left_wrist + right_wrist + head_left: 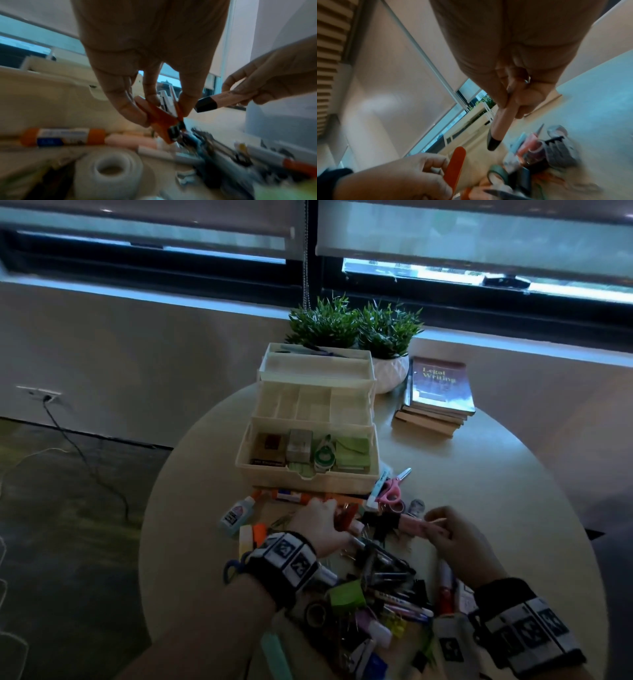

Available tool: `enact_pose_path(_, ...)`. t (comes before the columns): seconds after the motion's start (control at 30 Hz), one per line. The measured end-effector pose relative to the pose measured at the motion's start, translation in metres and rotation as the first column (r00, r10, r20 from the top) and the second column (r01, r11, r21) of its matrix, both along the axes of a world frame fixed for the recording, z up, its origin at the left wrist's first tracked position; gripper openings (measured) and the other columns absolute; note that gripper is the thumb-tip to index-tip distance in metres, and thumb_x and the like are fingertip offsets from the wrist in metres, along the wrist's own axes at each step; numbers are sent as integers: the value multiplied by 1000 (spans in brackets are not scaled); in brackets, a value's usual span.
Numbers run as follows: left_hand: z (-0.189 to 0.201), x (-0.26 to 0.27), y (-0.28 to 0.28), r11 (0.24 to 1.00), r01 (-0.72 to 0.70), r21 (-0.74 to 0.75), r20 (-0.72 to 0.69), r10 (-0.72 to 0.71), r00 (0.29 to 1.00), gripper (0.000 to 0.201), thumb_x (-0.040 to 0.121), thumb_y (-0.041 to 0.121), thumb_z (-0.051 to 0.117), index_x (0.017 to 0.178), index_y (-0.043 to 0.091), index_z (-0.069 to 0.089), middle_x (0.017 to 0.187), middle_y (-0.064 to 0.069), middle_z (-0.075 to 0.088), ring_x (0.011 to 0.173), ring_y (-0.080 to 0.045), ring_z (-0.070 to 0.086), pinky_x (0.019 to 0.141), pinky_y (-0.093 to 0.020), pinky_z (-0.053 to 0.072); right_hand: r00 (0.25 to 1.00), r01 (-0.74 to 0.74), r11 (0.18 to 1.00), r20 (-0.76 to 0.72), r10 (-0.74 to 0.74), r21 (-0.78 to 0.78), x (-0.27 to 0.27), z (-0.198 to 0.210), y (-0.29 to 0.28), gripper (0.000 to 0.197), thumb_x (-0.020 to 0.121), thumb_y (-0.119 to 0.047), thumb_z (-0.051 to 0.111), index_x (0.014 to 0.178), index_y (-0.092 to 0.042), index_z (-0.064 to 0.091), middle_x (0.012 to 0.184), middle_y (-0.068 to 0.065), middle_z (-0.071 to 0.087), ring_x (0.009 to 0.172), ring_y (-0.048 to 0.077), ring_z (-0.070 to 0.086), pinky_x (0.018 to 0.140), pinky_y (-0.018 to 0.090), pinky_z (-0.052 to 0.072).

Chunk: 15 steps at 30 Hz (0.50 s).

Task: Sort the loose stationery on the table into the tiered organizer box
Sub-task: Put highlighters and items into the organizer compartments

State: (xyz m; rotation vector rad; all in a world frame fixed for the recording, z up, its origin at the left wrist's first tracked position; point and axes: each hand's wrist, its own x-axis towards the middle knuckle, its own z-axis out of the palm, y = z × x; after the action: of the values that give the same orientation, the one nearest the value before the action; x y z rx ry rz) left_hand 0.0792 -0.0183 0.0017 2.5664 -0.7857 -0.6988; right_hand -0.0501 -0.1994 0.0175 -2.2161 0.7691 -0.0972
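Note:
The cream tiered organizer box (308,482) stands open at the table's middle; its bottom tier holds sticky notes and tape, and the middle tray looks bare. Just in front of it my left hand (334,520) pinches a flat orange tool (161,119) with a dark end, lifted above the pile. In the right wrist view the orange tool (455,162) stands upright in that hand. To the right, my right hand (442,525) grips a pink marker (503,121) with a black cap (493,143), pointing left toward my left hand (161,112). Loose stationery (376,594) lies heaped under both wrists.
An orange-capped glue stick (291,496), a glue bottle (236,513) and pink scissors (390,491) lie along the box front. A white tape roll (109,169) lies under my left hand. Stacked books (438,392) and potted plants (356,326) stand behind.

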Motion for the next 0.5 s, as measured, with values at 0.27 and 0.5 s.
enact_pose_path(0.27,15,54,47,864,-256,-433,-356,97,930,88,54,49,76,129,29,33,114,3,57,99,-16,61,91,-37,52,959,61,998,274,-68,35,84,45,-4,19,80,1,63,97,-7,64,86,13,67,76,28,64,75,39,53)
enact_pose_path(0.5,7,85,74,799,-349,-489,-384,162,909,53,39,49,70,87,28,61,85,3,65,71,-1,65,73,-29,58,981,58,971,194,-11,-234,194,49,21,25,91,-10,50,111,-11,64,102,14,68,90,24,60,69,21,35)
